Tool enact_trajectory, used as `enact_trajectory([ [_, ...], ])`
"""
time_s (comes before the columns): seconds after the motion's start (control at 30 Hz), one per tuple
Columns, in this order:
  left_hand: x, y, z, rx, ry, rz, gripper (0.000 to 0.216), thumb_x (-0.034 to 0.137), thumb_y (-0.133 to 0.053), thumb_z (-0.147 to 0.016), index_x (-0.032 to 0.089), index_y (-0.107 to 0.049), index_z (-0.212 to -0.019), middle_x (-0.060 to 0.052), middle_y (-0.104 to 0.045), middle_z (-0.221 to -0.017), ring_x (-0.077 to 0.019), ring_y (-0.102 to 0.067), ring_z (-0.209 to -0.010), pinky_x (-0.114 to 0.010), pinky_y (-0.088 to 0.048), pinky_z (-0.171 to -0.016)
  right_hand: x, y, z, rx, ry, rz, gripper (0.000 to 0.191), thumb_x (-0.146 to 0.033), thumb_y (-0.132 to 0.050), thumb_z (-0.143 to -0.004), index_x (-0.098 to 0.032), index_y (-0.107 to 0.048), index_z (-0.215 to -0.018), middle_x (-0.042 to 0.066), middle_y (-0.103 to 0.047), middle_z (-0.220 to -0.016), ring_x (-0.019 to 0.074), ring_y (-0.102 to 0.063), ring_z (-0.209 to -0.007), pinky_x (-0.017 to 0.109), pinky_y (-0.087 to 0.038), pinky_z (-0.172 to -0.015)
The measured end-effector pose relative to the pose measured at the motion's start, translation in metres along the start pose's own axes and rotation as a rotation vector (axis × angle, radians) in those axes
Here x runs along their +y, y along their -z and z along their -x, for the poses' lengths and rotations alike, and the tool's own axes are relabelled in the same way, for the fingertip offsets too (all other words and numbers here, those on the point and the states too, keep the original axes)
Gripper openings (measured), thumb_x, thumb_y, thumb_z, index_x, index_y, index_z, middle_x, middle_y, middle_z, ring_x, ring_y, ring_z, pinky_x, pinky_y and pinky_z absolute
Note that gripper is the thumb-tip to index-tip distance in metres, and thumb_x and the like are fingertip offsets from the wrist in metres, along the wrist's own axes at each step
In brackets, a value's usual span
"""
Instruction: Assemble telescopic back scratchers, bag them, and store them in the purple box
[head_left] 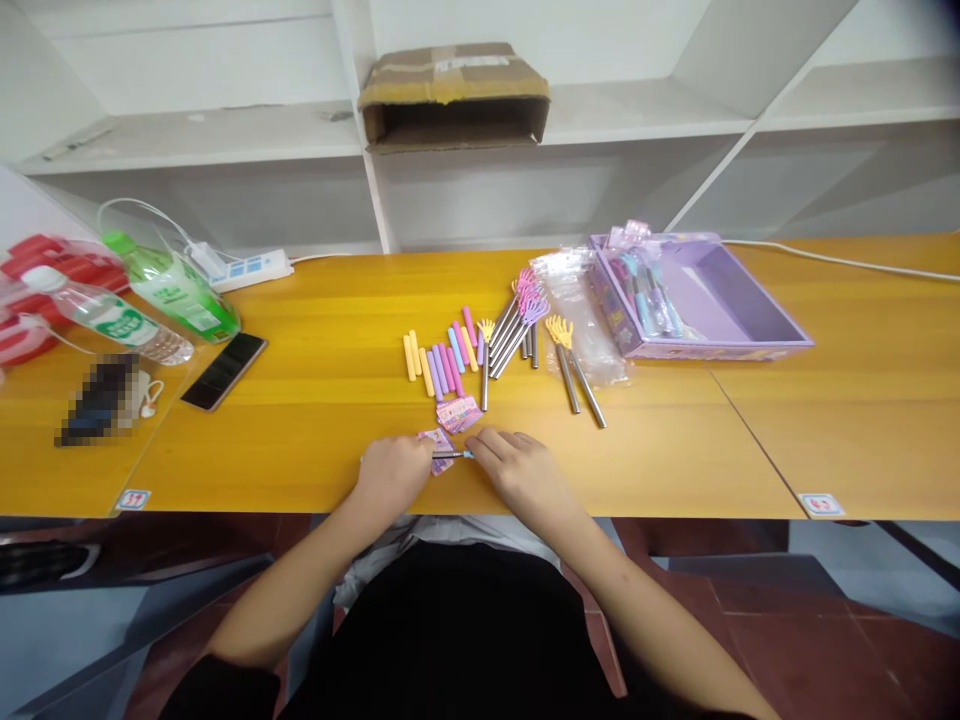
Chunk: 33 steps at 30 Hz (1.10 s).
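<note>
Near the table's front edge, my left hand (396,472) is closed around a slim metal back scratcher (447,455) with light-blue end parts. The fingers of my right hand (519,468) pinch its blue end; they partly hide it. Beneath the rod lies a printed pink-purple card (442,438), and just beyond is a small stack of similar cards (459,414). Several coloured sleeves (442,370) in yellow, purple, pink and blue lie behind them. To their right are a pile of back scratchers (513,330) with pink, purple and yellow claws, and two yellow-clawed back scratchers (576,370).
A purple tray (750,350) holds bagged back scratchers (651,300); clear plastic bags (577,310) lie beside it. On the left are a phone (225,371), two bottles (176,290) and a power strip (255,270). An open cardboard box (454,95) sits on the shelf.
</note>
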<state>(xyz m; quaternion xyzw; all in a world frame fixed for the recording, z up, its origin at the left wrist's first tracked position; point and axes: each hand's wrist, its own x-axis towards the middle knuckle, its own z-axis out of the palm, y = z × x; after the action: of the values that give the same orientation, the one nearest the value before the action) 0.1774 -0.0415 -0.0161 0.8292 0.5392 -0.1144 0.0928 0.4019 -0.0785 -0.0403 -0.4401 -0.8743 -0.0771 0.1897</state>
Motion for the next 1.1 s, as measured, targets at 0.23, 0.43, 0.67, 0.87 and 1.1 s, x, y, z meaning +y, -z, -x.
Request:
enact_trajectory([
  [0.23, -0.001, -0.002, 0.003, 0.088, -0.028, 0.033, 0.030, 0.042, -0.058, -0.107, 0.017, -0.074, -0.108, -0.017, -0.081, -0.103, -0.0306, -0.079, -0.099, -0.034, -0.057, -0.079, 0.004, 0.002, 0.003, 0.020, -0.005, 0.023, 0.022, -0.010, -0.048, -0.110, -0.017, -0.068, -0.112, 0.006, -0.068, -0.090, 0.0197, -0.055, -0.075, 0.037, -0.038, -0.070],
  [0.43, -0.006, -0.010, 0.005, 0.100, -0.067, 0.055, 0.021, 0.032, -0.062, -0.103, 0.016, -0.075, -0.107, -0.016, -0.082, -0.103, -0.0289, -0.079, -0.098, -0.032, -0.056, -0.078, 0.003, -0.001, 0.007, 0.033, 0.026, 0.000, 0.017, -0.009, -0.054, -0.107, -0.015, -0.069, -0.112, 0.005, -0.067, -0.088, 0.0197, -0.054, -0.074, 0.037, -0.036, -0.070],
  [0.67, -0.029, 0.000, 0.005, 0.052, 0.009, -0.065, 0.025, 0.025, -0.054, -0.100, 0.017, -0.078, -0.103, -0.016, -0.082, -0.102, -0.0333, -0.080, -0.097, -0.037, -0.058, -0.077, 0.032, 0.011, 0.027, 0.037, 0.034, 0.018, 0.026, -0.007, -0.050, -0.107, -0.015, -0.068, -0.124, 0.008, -0.073, -0.098, 0.0201, -0.059, -0.077, 0.037, -0.041, -0.072],
  [0.87, -0.121, 0.001, 0.023, 0.115, 0.122, -0.208, 0.027, 0.029, -0.052, -0.099, 0.019, -0.077, -0.093, -0.015, -0.082, -0.098, -0.0349, -0.079, -0.097, -0.035, -0.051, -0.070, 0.131, 0.035, 0.102, 0.112, -0.067, 0.007, 0.032, -0.007, -0.056, -0.104, -0.021, -0.067, -0.131, 0.009, -0.078, -0.111, 0.0216, -0.072, -0.090, 0.036, -0.051, -0.078],
  [1.1, -0.180, -0.015, 0.043, 0.179, 0.109, -0.229, 0.032, 0.028, -0.048, -0.100, 0.021, -0.073, -0.082, -0.013, -0.081, -0.091, -0.0298, -0.077, -0.093, -0.032, -0.043, -0.066, 0.194, 0.047, 0.175, 0.174, -0.149, 0.080, 0.024, -0.017, -0.071, -0.101, -0.027, -0.072, -0.122, 0.010, -0.081, -0.101, 0.0203, -0.078, -0.086, 0.031, -0.057, -0.083],
])
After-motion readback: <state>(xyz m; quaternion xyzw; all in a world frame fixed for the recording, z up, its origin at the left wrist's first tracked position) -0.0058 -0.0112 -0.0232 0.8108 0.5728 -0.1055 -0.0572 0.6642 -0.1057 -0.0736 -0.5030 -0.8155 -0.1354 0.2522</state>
